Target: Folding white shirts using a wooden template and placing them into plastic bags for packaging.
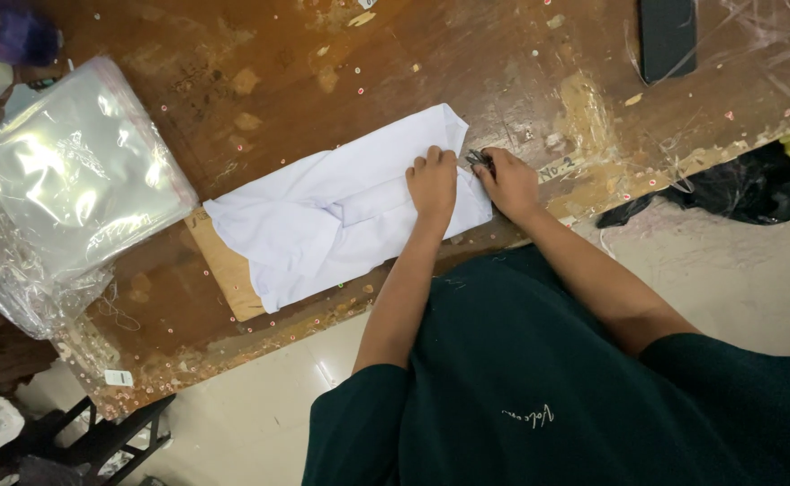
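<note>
White folded shirt (pixel 341 216) lies flat beneath left hand (pixel 433 184).

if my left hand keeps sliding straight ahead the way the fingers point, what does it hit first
The left hand lies flat on the folded white garment, fingers pointing toward its far edge. Straight on, it would probably cross that edge onto bare wooden table; nothing else seems to lie in line.

A folded white garment (pixel 341 216) lies on a worn brown wooden table (pixel 260 81), partly over a piece of brown cardboard (pixel 226 270). The left hand (pixel 433 184) presses flat on the garment's right end, while the right hand (pixel 507 183) rests just beside it at the cloth's edge, pinching what seems to be a small dark metal tool (pixel 479 159). A stack of clear plastic bags (pixel 76 171) sits well apart at the table's left.
</note>
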